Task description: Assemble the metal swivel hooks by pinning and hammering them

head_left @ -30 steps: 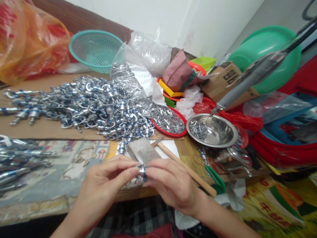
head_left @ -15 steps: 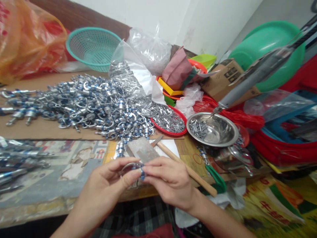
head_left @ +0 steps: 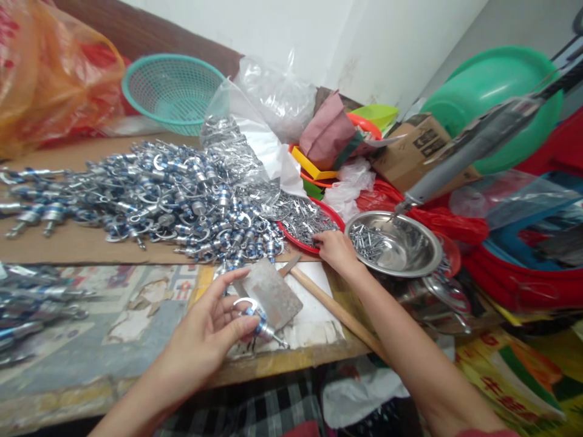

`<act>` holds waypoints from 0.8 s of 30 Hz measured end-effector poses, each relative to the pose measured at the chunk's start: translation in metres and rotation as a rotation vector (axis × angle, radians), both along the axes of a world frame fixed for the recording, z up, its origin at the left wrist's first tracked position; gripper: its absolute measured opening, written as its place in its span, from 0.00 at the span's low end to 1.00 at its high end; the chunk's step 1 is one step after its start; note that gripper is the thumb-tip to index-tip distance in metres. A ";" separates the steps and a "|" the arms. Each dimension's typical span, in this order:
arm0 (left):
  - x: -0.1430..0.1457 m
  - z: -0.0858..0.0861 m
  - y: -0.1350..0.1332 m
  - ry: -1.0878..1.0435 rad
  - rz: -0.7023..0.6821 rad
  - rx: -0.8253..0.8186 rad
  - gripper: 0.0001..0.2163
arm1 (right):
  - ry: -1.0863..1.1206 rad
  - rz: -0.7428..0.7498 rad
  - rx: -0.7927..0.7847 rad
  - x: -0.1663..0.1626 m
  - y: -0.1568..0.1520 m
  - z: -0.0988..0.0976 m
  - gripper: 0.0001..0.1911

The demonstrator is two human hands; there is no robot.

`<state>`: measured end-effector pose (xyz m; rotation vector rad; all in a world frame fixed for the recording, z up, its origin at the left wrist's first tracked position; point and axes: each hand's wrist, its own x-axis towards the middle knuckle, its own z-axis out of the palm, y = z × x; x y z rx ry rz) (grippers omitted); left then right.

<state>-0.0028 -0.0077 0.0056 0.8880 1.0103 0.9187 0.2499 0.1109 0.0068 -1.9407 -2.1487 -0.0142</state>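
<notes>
My left hand [head_left: 209,331] pinches a small silver and blue metal fitting [head_left: 255,317] with a curved clip, held just above the table's near edge beside a flat grey metal block [head_left: 273,291]. My right hand [head_left: 334,249] has reached out to the red tray [head_left: 291,233] of small shiny metal pieces; its fingers curl down onto the pieces at the tray's right rim. Whether they hold a piece is hidden. A big heap of the same silver and blue fittings [head_left: 150,197] lies on cardboard behind the left hand.
A steel bowl of screws [head_left: 394,243] sits right of the tray, with a grey power screwdriver [head_left: 473,142] hanging over it. A wooden-handled hammer [head_left: 334,309] lies by the block. Also about: a teal basket [head_left: 170,91], plastic bags [head_left: 273,97], a green basin [head_left: 496,91], more fittings [head_left: 31,303] at left.
Both hands were together on the fitting. The right hand has let go and moved forward to the red tray. The left hand keeps the fitting, now lower and tilted.
</notes>
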 end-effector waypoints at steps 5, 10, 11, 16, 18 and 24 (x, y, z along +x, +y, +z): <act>-0.005 -0.006 0.009 -0.032 -0.066 -0.014 0.31 | -0.034 -0.010 -0.016 -0.001 0.009 -0.008 0.14; -0.007 -0.006 0.012 -0.051 -0.072 -0.009 0.32 | 0.072 -0.045 0.031 0.007 0.012 0.001 0.15; -0.007 -0.005 0.012 -0.053 -0.064 -0.012 0.32 | 0.109 -0.048 0.040 0.007 0.011 0.004 0.14; -0.004 -0.004 0.012 -0.060 -0.048 -0.024 0.33 | 0.380 0.041 -0.033 -0.018 -0.026 0.019 0.13; -0.004 -0.005 0.013 -0.065 -0.053 -0.023 0.34 | 0.640 0.137 -0.219 -0.040 -0.056 0.023 0.12; -0.006 -0.007 0.014 -0.068 -0.069 -0.008 0.34 | 0.723 0.328 -0.379 -0.087 -0.110 0.026 0.07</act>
